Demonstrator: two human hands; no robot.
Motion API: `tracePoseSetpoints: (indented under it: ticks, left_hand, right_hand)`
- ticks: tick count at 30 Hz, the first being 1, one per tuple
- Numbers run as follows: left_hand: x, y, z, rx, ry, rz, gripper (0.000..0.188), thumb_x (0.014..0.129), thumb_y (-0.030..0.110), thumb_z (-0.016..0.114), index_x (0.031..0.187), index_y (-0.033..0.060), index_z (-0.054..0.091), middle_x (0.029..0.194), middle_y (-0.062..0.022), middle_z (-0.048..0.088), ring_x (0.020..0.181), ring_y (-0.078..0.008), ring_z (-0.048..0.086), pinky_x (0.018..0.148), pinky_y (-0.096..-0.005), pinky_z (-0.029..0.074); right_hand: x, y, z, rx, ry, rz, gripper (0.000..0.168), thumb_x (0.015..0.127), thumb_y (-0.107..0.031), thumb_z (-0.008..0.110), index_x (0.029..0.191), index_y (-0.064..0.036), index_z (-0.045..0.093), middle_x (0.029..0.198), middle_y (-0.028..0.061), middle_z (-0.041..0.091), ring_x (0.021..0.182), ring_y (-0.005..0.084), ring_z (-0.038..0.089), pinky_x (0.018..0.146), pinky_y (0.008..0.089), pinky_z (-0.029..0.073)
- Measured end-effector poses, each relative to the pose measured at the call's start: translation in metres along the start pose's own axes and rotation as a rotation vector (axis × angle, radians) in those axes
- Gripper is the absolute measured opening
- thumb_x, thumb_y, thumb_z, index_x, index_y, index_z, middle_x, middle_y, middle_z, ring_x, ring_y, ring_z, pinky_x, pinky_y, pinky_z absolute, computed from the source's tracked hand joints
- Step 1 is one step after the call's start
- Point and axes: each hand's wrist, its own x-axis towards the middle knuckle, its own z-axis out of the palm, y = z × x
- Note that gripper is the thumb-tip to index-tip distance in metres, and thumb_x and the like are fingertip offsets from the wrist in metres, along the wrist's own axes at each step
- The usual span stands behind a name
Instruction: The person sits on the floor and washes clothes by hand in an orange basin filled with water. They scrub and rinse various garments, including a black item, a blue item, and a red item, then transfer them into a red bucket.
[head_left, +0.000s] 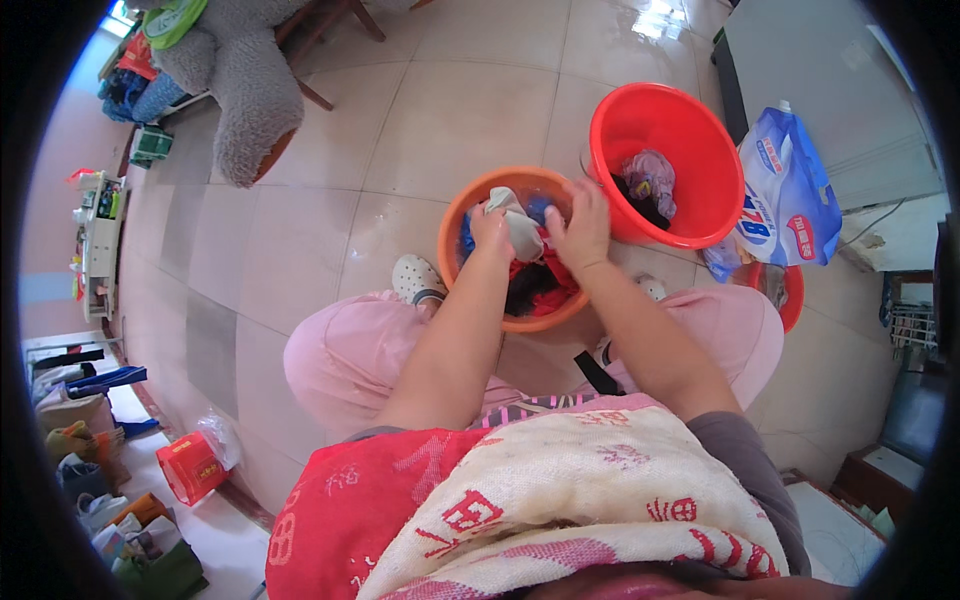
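An orange plastic basin (450, 247) stands on the floor between my feet, with red, black and blue cloths (551, 289) in it. My left hand (493, 229) grips a pale grey wet cloth (523, 236) above these. On the basin's right side, my right hand (581, 225) is beside the pale cloth, fingers bent and apart; whether it touches the cloth is not clear. A red bucket (705, 127) is just beyond the right hand, a pinkish cloth (651, 180) and a dark one at its bottom.
A blue and white detergent pouch (795, 187) is right of the bucket, above a small red basin (795, 300) holding a cloth. A large grey plush toy (255, 97) is at the upper left. A red box (191, 466) lies at lower left. Water wets the floor tiles (480, 112).
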Motion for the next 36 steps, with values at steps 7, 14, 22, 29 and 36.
tracePoseSetpoints:
  ticks: [7, 14, 22, 29, 36]
  left_hand:
    - [-0.062, 0.023, 0.000, -0.458, -0.145, -0.264, 0.031, 0.083, 0.013, 0.049, 0.111, 0.0015, 0.056, 0.107, -0.0133, 0.059, 0.094, -0.0320, 0.062, 0.081, -0.0508, 0.052]
    - [-0.077, 0.030, -0.012, -0.330, -0.152, -0.298, 0.037, 0.090, 0.027, 0.039, 0.108, 0.0036, 0.062, 0.108, -0.0145, 0.063, 0.100, -0.0329, 0.062, 0.090, -0.0525, 0.048]
    - [-0.076, 0.027, -0.021, -0.096, -0.387, -0.514, 0.072, 0.092, 0.067, 0.026, 0.118, 0.0087, 0.060, 0.122, -0.0136, 0.060, 0.110, -0.0366, 0.058, 0.096, -0.0530, 0.043]
    - [-0.083, 0.032, -0.011, -0.221, -0.527, -0.455, 0.038, 0.095, 0.034, 0.040, 0.107, 0.0052, 0.060, 0.106, -0.0174, 0.065, 0.097, -0.0359, 0.063, 0.087, -0.0488, 0.051]
    - [-0.023, -0.009, -0.034, -0.392, -0.741, -0.655, 0.035, 0.093, 0.035, 0.044, 0.104, 0.0075, 0.062, 0.104, -0.0158, 0.066, 0.095, -0.0332, 0.064, 0.086, -0.0486, 0.052]
  right_hand:
    - [-0.065, -0.024, 0.043, 1.045, -0.223, 1.327, 0.083, 0.082, -0.067, 0.054, 0.142, -0.016, 0.028, 0.142, 0.0070, 0.037, 0.124, 0.0317, 0.042, 0.093, 0.0470, 0.040]
    - [-0.033, -0.009, 0.055, 1.931, -0.322, 1.126, 0.051, 0.088, -0.053, 0.055, 0.125, -0.018, 0.054, 0.120, 0.0060, 0.062, 0.108, 0.0278, 0.060, 0.093, 0.0469, 0.048]
    - [-0.049, 0.003, 0.076, 1.443, -0.154, 0.998, 0.030, 0.087, -0.016, 0.056, 0.114, -0.004, 0.059, 0.110, 0.0098, 0.063, 0.099, 0.0222, 0.061, 0.088, 0.0359, 0.049]
    - [-0.046, -0.020, 0.075, 1.027, -0.187, 0.705, 0.040, 0.077, -0.019, 0.072, 0.109, -0.001, 0.057, 0.103, 0.0089, 0.062, 0.094, 0.0185, 0.059, 0.086, 0.0304, 0.048]
    - [-0.031, -0.036, 0.059, 0.854, -0.264, 0.570, 0.041, 0.072, -0.032, 0.073, 0.096, -0.001, 0.064, 0.090, 0.0146, 0.067, 0.084, 0.0250, 0.065, 0.077, 0.0348, 0.050]
